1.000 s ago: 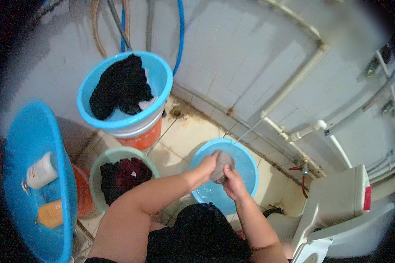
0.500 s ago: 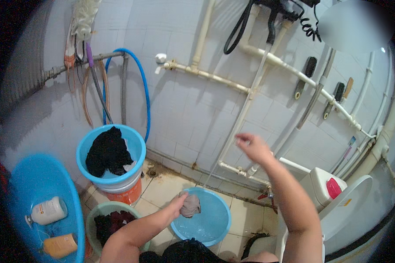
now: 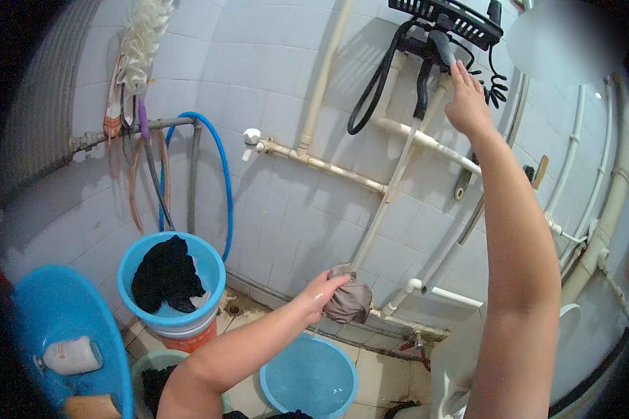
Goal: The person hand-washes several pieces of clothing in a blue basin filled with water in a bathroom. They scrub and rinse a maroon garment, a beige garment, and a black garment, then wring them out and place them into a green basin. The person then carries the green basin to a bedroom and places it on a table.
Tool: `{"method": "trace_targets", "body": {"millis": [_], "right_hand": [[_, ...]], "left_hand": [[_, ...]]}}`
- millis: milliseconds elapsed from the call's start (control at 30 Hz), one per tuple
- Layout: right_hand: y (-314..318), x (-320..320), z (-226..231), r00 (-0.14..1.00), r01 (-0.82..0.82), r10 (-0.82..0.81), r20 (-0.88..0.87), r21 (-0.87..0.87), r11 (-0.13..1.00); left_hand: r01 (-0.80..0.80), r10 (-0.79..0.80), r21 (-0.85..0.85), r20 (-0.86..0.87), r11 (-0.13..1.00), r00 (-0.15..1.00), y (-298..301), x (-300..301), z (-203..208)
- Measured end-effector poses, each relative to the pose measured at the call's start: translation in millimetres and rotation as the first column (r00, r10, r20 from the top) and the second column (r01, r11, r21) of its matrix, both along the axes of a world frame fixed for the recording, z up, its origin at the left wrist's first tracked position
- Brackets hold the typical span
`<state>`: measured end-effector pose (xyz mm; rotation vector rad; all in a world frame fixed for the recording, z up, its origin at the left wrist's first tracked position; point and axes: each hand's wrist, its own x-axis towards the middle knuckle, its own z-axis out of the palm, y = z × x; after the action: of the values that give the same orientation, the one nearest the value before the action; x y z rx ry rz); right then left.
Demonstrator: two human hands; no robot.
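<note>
Grasps a bunched, grey-brown fabric cloth (image 3: 349, 299) in the left hand (image 3: 321, 297), with fingers clenched round its upper left part. Holds it up in front of the pale tiled wall (image 3: 279, 209), by the lower end of a straight, whitish pipe (image 3: 375, 223), and higher than a round, light blue plastic basin (image 3: 309, 377) on the cream tiled floor (image 3: 381, 370). Holds the right hand (image 3: 468, 105) high, with fingers stretched out and released, at the tip of a smooth, dark grey lever (image 3: 440, 45); cannot tell whether pressing on it. Has just above that lever a black, slotted plastic rack (image 3: 454, 21), and to its left a looped black hose (image 3: 374, 80). Has at far left a long, bright blue plastic tub (image 3: 38, 300), containing a white pump bottle (image 3: 75, 356) and, cut off by the lower edge, an orange-yellow bottle (image 3: 91, 408). Has between tub and basin a round, blue plastic washbowl (image 3: 206, 260), set on a white and orange bucket (image 3: 194, 341), with black clothing (image 3: 164, 276) inside. Partly hides a pale green plastic pail (image 3: 162, 354) behind the left arm (image 3: 251, 349).
</note>
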<state>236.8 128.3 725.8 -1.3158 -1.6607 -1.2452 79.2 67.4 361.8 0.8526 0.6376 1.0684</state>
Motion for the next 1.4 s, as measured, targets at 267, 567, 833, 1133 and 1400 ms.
{"method": "trace_targets", "body": {"millis": [267, 567, 833, 1133, 1400], "right_hand": [[19.5, 3.7, 16.1, 0.982, 0.186, -0.178, 0.058, -0.215, 0.959], [-3.1, 22.4, -209.4, 0.601, -0.783, 0.556, -0.574, -0.282, 0.555], [-107.3, -24.1, -477.7, -0.71, -0.663, -0.43, -0.558, 0.736, 0.14], [-107.6, -68.2, -545.4, -0.703, -0.709, -0.428, -0.568, 0.509, 0.488], [-103.8, -52.0, -603.2, -0.394, -0.919, -0.739, -0.546, 0.203, 0.339]], "left_hand": [[-0.028, 0.028, 0.006, -0.018, 1.0, 0.999, 22.8, 4.2, 15.4], [-0.175, 0.184, -0.065, 0.166, 0.982, 0.969, 23.0, 7.9, 6.5], [-0.228, 0.252, -0.123, 0.237, 0.966, 0.938, -22.2, 27.8, -76.7], [-0.32, 0.591, 0.507, -0.576, 0.8, 0.565, -41.8, 14.7, -170.0], [0.028, 0.477, 0.547, -0.754, 0.837, 0.451, -45.7, 0.3, -213.9]]}}
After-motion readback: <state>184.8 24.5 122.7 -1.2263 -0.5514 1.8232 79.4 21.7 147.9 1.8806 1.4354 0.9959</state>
